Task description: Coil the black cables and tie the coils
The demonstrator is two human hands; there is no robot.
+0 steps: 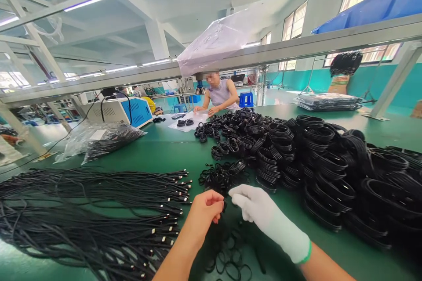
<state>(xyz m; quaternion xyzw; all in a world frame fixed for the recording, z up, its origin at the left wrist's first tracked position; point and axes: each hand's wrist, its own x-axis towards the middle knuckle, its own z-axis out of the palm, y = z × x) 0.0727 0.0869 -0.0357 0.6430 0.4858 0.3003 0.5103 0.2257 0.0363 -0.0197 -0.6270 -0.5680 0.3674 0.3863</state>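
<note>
My bare left hand [207,208] is closed in a pinch at the middle of the green table. A small black piece shows at its fingertips, too small to make out. Close on its right is my right hand [260,208], in a white glove with a green cuff. Its fingers are loosely bent and apart, and nothing shows in them. Just beyond both hands lies a heap of small black bands [219,175]. More loose black bands [232,259] are scattered on the table below the hands.
Long straight black cables [82,210] spread across the left. Coiled black cables [316,158] pile high on the right. Behind are a plastic bag [108,140], a blue-and-white machine [132,109] and a co-worker [222,92] seated across the table. A metal rail [280,55] crosses overhead.
</note>
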